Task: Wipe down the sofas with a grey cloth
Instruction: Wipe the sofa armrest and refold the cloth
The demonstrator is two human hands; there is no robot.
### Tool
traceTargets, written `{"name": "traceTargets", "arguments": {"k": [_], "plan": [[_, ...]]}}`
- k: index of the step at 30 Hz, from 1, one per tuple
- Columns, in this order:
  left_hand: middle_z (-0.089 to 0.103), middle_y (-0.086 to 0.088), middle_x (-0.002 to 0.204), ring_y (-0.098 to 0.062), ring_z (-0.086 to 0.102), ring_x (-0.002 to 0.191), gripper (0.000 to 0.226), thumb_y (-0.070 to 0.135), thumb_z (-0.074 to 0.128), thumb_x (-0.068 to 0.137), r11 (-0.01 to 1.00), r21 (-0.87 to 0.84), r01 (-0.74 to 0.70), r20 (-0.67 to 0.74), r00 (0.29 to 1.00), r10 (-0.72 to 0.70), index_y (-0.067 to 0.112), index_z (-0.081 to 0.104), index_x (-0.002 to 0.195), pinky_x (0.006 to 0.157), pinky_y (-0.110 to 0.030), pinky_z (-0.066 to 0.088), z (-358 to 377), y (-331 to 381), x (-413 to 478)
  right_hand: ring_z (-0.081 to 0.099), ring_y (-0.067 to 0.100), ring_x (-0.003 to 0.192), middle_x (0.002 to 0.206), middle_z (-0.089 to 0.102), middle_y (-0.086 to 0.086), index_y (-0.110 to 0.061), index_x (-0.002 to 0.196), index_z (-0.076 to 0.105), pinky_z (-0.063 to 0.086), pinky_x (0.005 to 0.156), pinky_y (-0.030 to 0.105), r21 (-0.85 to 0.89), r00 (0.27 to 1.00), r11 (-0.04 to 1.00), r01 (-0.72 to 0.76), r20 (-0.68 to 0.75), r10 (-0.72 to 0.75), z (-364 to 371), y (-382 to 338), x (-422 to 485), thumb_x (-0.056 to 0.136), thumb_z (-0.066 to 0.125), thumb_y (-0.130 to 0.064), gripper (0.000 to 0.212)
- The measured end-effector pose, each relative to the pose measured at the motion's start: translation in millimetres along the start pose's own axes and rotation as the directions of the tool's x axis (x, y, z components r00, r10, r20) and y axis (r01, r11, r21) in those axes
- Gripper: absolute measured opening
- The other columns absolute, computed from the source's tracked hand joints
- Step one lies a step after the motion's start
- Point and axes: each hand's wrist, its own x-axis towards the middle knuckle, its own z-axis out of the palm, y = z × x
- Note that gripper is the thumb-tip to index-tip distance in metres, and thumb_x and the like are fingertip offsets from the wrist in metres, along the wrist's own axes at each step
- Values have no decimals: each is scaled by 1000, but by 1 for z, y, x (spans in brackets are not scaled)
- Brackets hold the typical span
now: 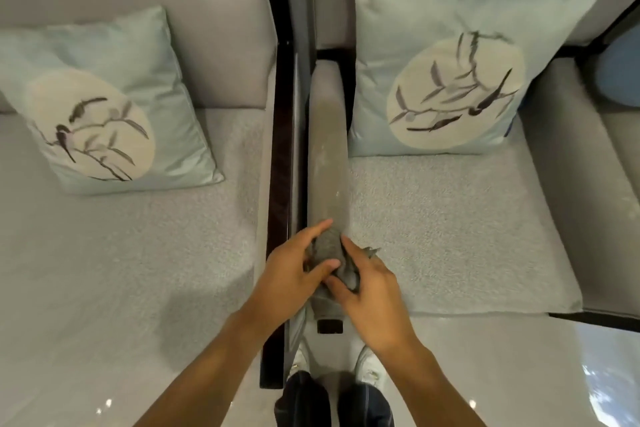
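- Cloth point(330, 255) of grey fabric, soft and crumpled into a small wad, sits on the near end of a padded armrest point(327, 149), held between both hands.
- Left hand point(294, 274) grips the wad from the left; its fingers point(320, 227) lie over the top and the thumb presses in from the near side, clamped on the cloth.
- Right hand point(370, 291) grips it from the right, its fingers point(349, 246) curled round the folds; a pointed corner of fabric sticks out past them.
- That armrest is long, narrow and rounded, covered in smooth grey upholstery, with a darker band and pale flecks along its top.
- Right sofa point(450, 218) has a flat seat in nubbly pale grey weave. A square satin cushion point(450, 10), pale green with a cream disc showing embroidered birds and twigs, leans upright on its back.
- Left sofa point(138, 253) has the same nubbly seat and a plump grey back pillow; a matching cushion point(104, 45) lies tilted on it.
- Dark glossy wooden frame point(282, 149) runs between the two sofas.
- Floor point(485, 374) is pale and shiny, with bright reflections.
- White shoes point(370, 367) and dark trousers point(301, 399) show at the bottom edge.
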Motion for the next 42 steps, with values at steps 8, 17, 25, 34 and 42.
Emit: {"name": "traceTargets", "arguments": {"k": [8, 17, 25, 34, 42], "plan": [[48, -4, 153, -30, 32, 149, 60, 59, 63, 91, 785, 616, -64, -275, 917, 290, 28, 58, 142, 118, -59, 30, -3, -82, 44, 56, 3, 78, 101, 58, -6, -39, 147, 43, 47, 69, 15, -173, 993, 984, -31, -121, 11, 49, 59, -5, 99, 41, -60, 53], [14, -2, 168, -27, 22, 153, 57, 43, 70, 90, 882, 468, 65, -350, 929, 117, 39, 54, 144, 98, -49, 55, -2, -96, 67, 54, 15, 51, 101, 63, 10, -37, 136, 58, 49, 48, 25, -370, 962, 929, 14, -248, -114, 72, 56, 83, 97, 47, -53, 44], [13, 3, 168, -24, 28, 151, 54, 28, 71, 92, 904, 419, 82, -356, 931, 80, 40, 56, 142, 81, -42, 61, -5, -84, 65, 69, 20, 62, 120, 68, 11, -37, 128, 65, 51, 49, 27, -451, 965, 884, 122, -156, -212, 57, 56, 87, 97, 48, -50, 38], [11, 6, 168, -26, 35, 147, 58, 20, 70, 89, 900, 423, 104, -362, 930, 62, 43, 55, 140, 77, -48, 62, -6, -82, 67, 63, 13, 66, 101, 68, 4, -44, 137, 54, 53, 58, 27, -281, 977, 959, 27, -195, -84, 54, 65, 83, 100, 48, -52, 39], [11, 6, 169, -24, 35, 147, 56, 22, 67, 90, 892, 441, 98, -372, 925, 82, 42, 55, 140, 78, -39, 58, -4, -84, 65, 62, 20, 65, 95, 63, 7, -44, 137, 55, 51, 59, 30, -332, 971, 942, 42, -209, -117, 47, 61, 116, 101, 44, -53, 39]]}}
